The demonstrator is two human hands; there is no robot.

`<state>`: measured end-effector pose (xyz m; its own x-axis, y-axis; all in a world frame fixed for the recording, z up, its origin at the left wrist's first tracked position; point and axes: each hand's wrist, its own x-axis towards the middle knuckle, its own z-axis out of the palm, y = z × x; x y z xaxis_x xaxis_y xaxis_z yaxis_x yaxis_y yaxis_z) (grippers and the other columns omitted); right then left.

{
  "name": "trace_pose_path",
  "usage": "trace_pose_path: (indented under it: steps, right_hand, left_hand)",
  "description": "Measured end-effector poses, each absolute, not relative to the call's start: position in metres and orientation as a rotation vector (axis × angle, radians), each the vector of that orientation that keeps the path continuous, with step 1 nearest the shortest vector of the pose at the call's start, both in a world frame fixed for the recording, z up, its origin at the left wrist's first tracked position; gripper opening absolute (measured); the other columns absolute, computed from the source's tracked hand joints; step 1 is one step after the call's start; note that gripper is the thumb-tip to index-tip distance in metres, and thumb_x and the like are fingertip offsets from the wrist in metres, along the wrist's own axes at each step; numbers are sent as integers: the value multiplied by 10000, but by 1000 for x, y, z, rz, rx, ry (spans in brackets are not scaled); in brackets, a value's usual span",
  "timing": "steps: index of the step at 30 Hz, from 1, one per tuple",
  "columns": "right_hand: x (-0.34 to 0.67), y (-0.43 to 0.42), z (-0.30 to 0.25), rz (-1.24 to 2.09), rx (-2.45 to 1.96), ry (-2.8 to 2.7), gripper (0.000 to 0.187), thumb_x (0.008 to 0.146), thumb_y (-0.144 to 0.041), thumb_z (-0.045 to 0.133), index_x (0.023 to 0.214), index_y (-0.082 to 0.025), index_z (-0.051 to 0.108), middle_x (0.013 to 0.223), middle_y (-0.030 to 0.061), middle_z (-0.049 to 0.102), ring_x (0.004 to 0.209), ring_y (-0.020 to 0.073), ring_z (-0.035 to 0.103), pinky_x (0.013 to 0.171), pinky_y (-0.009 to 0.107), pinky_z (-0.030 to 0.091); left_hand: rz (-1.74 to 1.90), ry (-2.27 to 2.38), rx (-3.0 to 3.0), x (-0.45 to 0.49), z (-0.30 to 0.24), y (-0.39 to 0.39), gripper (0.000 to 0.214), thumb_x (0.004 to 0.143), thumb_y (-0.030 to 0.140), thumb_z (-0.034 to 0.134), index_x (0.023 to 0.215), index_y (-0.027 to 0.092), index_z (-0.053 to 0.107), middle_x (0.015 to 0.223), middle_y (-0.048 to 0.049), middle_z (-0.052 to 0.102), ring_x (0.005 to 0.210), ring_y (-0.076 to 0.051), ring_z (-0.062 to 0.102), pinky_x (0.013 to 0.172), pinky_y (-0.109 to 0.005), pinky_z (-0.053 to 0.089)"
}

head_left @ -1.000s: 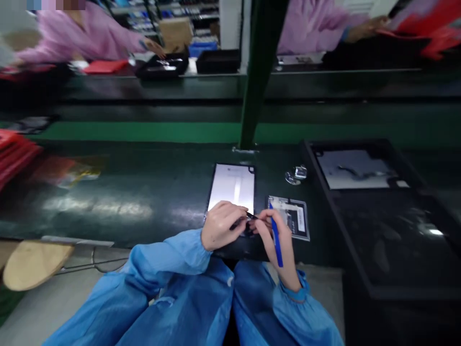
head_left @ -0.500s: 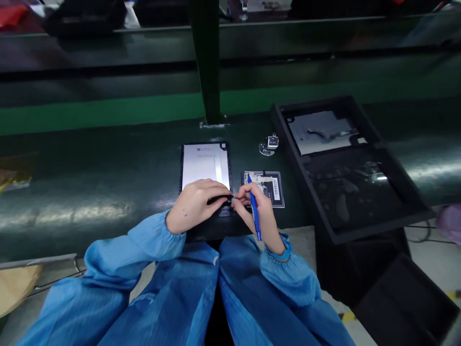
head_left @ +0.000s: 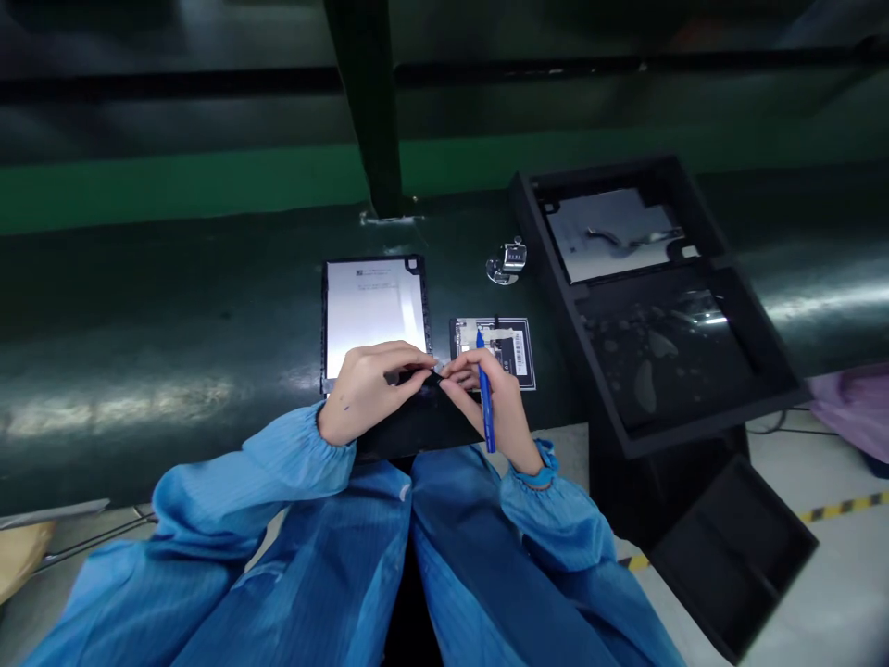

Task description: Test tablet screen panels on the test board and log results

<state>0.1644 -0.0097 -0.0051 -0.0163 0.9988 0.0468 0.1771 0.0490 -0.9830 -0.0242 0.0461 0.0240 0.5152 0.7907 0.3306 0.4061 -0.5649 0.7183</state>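
My left hand (head_left: 375, 384) is closed, pinching one end of a small black strip-like piece (head_left: 435, 378). Thumb and fingers of my right hand (head_left: 501, 396) meet at that piece's other end, while a blue pen (head_left: 485, 398) is tucked in the same hand, tip pointing away from me. Behind my left hand lies a flat display panel (head_left: 375, 310) with a silvery back and black border, its near edge partly covered by the hand. A dark card with a circuit board and barcode label (head_left: 520, 345) lies just beyond my right hand.
A shiny metal tally counter (head_left: 512, 259) stands beyond the card. To the right, a black two-compartment tray (head_left: 556, 296) holds another silvery panel and clear film pieces. A green post (head_left: 379, 139) rises from the bench behind. A black bin (head_left: 736, 556) sits below right.
The view has tilted down and shifted slightly right. My hands have drawn back a little from the panel, and the black piece between them now shows more clearly.
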Motion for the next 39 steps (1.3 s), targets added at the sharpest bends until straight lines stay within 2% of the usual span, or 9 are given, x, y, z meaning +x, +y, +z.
trace_pose_path:
  steps: [3,7,12,15,17,20,25,30,39]
  right_hand:
    - [160,-12,-4,1076,-1325,-1353,129,906,-279,661,930,-241,540,867,-10,663,735,119,658,723,259,537]
    - [160,-12,0,1128,-1315,-1337,145,906,-258,652,933,-242,510,870,-14,648,742,115,643,719,255,521]
    - [169,-3,5,1166,-1288,-1383,152,936,-340,615,947,-247,496,887,-1,661,744,136,659,717,283,551]
    - [186,10,2,834,-1431,-1535,106,968,-328,559,1041,-256,532,1128,59,683,1028,209,669,940,397,540]
    - [199,16,-4,637,-1520,-1686,175,983,-284,517,1155,-259,540,1344,79,609,1280,247,555,1108,479,432]
    - [210,16,-15,608,-1562,-1833,281,989,-242,480,1268,-252,511,1455,77,535,1425,248,413,1189,515,339]
    - [204,0,-24,648,-1585,-1824,305,989,-224,473,1289,-268,504,1456,53,543,1444,228,392,1211,521,307]
    - [201,-4,-22,656,-1586,-1795,293,984,-217,483,1270,-274,520,1436,49,564,1437,227,403,1197,515,333]
    - [201,-3,-23,650,-1590,-1780,281,979,-224,489,1250,-283,536,1421,43,577,1432,235,410,1180,521,354]
  left_hand:
    - [859,898,2191,-29,24,47,105,864,115,683,943,143,746,919,-52,761,828,-160,720,775,-243,580]
    - [788,770,2317,-32,25,50,98,893,157,670,957,156,743,938,-63,756,856,-185,707,774,-292,588]
    - [740,773,2344,-29,31,53,98,904,181,657,957,164,737,943,-59,756,857,-183,705,776,-301,593]
    - [749,881,2333,-28,28,56,95,890,185,671,948,163,743,939,-55,758,852,-185,714,784,-297,590]
    - [749,967,2289,-27,23,59,91,870,189,700,941,158,748,937,-56,755,837,-187,712,783,-299,587]
    - [732,1049,2209,-25,14,64,102,842,199,738,930,151,753,933,-60,744,804,-183,702,763,-298,583]
    - [689,1065,2195,-18,1,62,77,844,192,728,901,147,755,898,-49,727,684,-143,662,640,-259,563]
    - [682,1064,2268,-12,-7,56,82,857,201,708,899,150,758,900,-55,730,750,-167,692,672,-270,580]
    - [683,1101,2350,-7,-10,55,119,890,230,661,881,165,760,885,-50,733,714,-160,694,644,-267,583]
